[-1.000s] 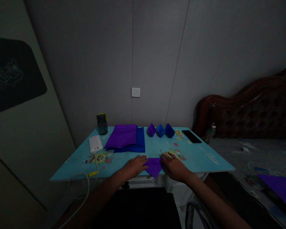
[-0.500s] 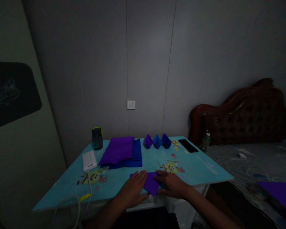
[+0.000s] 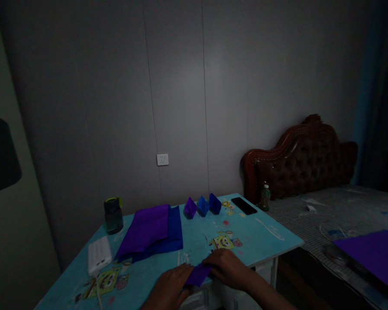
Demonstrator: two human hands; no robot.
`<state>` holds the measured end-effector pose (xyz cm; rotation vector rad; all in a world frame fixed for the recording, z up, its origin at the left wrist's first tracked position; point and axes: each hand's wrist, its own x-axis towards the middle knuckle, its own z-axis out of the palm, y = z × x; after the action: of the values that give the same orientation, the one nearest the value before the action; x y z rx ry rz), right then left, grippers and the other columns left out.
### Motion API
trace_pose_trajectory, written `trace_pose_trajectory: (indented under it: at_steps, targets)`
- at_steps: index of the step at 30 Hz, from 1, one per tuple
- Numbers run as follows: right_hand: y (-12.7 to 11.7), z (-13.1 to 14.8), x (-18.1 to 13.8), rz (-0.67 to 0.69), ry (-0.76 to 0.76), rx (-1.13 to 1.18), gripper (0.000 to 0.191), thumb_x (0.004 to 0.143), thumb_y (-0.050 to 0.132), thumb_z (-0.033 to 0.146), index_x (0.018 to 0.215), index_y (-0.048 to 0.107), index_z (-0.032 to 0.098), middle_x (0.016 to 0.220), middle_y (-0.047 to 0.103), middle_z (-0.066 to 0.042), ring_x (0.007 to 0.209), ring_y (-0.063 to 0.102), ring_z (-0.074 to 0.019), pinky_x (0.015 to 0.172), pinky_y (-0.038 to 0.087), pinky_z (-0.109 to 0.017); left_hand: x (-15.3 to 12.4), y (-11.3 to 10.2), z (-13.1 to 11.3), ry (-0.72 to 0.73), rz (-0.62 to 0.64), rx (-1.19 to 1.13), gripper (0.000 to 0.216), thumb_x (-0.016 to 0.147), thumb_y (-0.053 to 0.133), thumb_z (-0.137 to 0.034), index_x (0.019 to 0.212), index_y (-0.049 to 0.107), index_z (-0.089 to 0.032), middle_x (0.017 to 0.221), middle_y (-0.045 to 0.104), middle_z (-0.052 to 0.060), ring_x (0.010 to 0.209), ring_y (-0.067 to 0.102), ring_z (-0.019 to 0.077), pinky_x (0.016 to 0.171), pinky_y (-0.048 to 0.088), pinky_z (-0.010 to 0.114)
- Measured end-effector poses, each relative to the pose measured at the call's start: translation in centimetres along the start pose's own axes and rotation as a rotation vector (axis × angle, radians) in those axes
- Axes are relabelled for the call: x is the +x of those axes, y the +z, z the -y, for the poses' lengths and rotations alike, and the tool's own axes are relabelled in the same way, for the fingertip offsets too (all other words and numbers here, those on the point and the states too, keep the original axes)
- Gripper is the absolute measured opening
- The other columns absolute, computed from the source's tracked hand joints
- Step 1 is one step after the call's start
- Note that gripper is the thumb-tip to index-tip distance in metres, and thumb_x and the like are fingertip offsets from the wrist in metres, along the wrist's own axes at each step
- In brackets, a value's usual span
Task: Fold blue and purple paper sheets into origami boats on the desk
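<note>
A small folded purple paper (image 3: 198, 274) lies at the near edge of the light blue table (image 3: 261, 239). My left hand (image 3: 168, 289) rests on its left side and my right hand (image 3: 226, 268) on its right side, fingers lying flat and pressing it down. Both hands partly cover the paper. Farther back sits a stack of purple sheets (image 3: 145, 229) on blue sheets (image 3: 173, 230). Behind them stand three small folded paper shapes, one purple (image 3: 190, 208) and two blue (image 3: 202, 206).
A dark bottle (image 3: 113, 215) with a green lid stands at the back left, a white power bank (image 3: 98, 255) with a cable in front of it. A black phone (image 3: 243, 206) lies at the back right. A bed (image 3: 336, 215) with a purple sheet (image 3: 371, 254) is right.
The camera has tilted up and turned right, so the table sits lower in view. My hands have stayed on the purple paper and drawn closer together over it.
</note>
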<state>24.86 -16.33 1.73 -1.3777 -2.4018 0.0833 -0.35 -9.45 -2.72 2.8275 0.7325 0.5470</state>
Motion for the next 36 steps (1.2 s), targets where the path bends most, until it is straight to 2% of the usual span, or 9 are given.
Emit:
trace_pose_trajectory:
  at_steps: [6, 10, 12, 14, 16, 19, 26, 31, 36]
  targets:
    - [-1.3, -0.2, 1.9, -0.095, 0.052, 0.131, 0.028, 0.095, 0.048, 0.037, 0.1, 0.071, 0.023, 0.088, 0.074, -0.004, 0.083, 0.068, -0.0191, 0.077, 0.045, -0.027, 1.2, -4.5, -1.4, -0.181, 0.048, -0.164, 0.028, 0.091, 0.048, -0.031, 0.114, 0.064, -0.026, 0.103, 0.073, 0.004, 0.094, 0.068, 0.0216, 0.082, 0.049, 0.027]
    - [-2.0, -0.4, 6.0, -0.419, 0.043, 0.36, 0.027, 0.091, 0.057, 0.04, 0.11, 0.067, 0.024, 0.106, 0.07, -0.006, 0.099, 0.064, -0.0213, 0.089, 0.047, -0.033, 2.3, -7.4, 0.5, -0.27, -0.207, -0.256, 0.029, 0.091, 0.048, -0.036, 0.107, 0.067, -0.022, 0.103, 0.072, 0.008, 0.095, 0.066, 0.0243, 0.085, 0.047, 0.031]
    - [-2.0, -0.3, 8.8, -0.642, 0.047, 0.513, 0.042, 0.086, 0.063, 0.04, 0.124, 0.059, 0.025, 0.126, 0.061, -0.009, 0.116, 0.056, -0.0248, 0.099, 0.043, -0.04, 2.7, -8.2, 1.5, -0.309, -0.358, -0.362, 0.032, 0.089, 0.051, -0.039, 0.109, 0.067, -0.02, 0.105, 0.072, 0.01, 0.096, 0.066, 0.0252, 0.087, 0.048, 0.033]
    - [-1.8, 0.1, 11.7, -0.751, 0.093, 0.71, 0.061, 0.083, 0.066, 0.041, 0.138, 0.045, 0.025, 0.135, 0.053, -0.011, 0.114, 0.057, -0.0254, 0.096, 0.047, -0.042, 3.1, -8.5, 2.1, -0.378, -0.511, -0.466, 0.035, 0.084, 0.057, -0.041, 0.109, 0.067, -0.017, 0.103, 0.072, 0.011, 0.094, 0.067, 0.0266, 0.087, 0.049, 0.035]
    - [-1.5, 0.7, 14.3, -0.746, 0.104, 0.884, 0.073, 0.079, 0.07, 0.04, 0.143, 0.037, 0.026, 0.137, 0.051, -0.013, 0.108, 0.061, -0.0244, 0.091, 0.051, -0.041, 3.3, -8.4, 2.3, -0.433, -0.626, -0.547, 0.037, 0.081, 0.062, -0.043, 0.104, 0.068, -0.014, 0.098, 0.073, 0.011, 0.091, 0.067, 0.0274, 0.085, 0.05, 0.037]
    - [-1.1, 1.7, 17.0, -0.678, 0.071, 1.046, 0.081, 0.076, 0.072, 0.037, 0.145, 0.031, 0.026, 0.13, 0.056, -0.012, 0.101, 0.064, -0.0228, 0.088, 0.053, -0.039, 3.4, -8.1, 2.2, -0.442, -0.673, -0.673, 0.039, 0.079, 0.065, -0.043, 0.103, 0.068, -0.013, 0.099, 0.073, 0.01, 0.093, 0.067, 0.0273, 0.088, 0.05, 0.038]
    - [-0.5, 3.5, 18.5, -0.621, -0.01, 1.135, 0.08, 0.078, 0.071, 0.035, 0.146, 0.031, 0.025, 0.127, 0.059, -0.011, 0.108, 0.062, -0.0246, 0.094, 0.05, -0.042, 3.1, -7.4, 1.8, -0.528, -0.808, -1.055, 0.046, 0.076, 0.069, -0.043, 0.113, 0.063, -0.016, 0.117, 0.068, 0.012, 0.112, 0.062, 0.0273, 0.102, 0.045, 0.041]
    - [1.1, 4.6, 18.2, -0.658, 0.026, 1.094, 0.078, 0.083, 0.065, 0.039, 0.149, 0.027, 0.023, 0.133, 0.057, -0.012, 0.114, 0.06, -0.0258, 0.095, 0.05, -0.043, 3.8, -6.6, 1.8, -0.616, -0.94, -0.987, 0.043, 0.075, 0.069, -0.043, 0.109, 0.064, -0.017, 0.115, 0.069, 0.013, 0.116, 0.059, 0.0295, 0.106, 0.04, 0.044]
    - [2.8, 5.2, 17.3, -0.694, 0.045, 0.883, 0.056, 0.089, 0.056, 0.042, 0.14, 0.046, 0.02, 0.133, 0.058, -0.01, 0.122, 0.054, -0.0271, 0.104, 0.042, -0.045, 4.7, -5.9, 1.1, -0.539, -0.945, -0.903, 0.043, 0.077, 0.063, -0.043, 0.109, 0.066, -0.015, 0.117, 0.068, 0.012, 0.125, 0.053, 0.0289, 0.11, 0.035, 0.038]
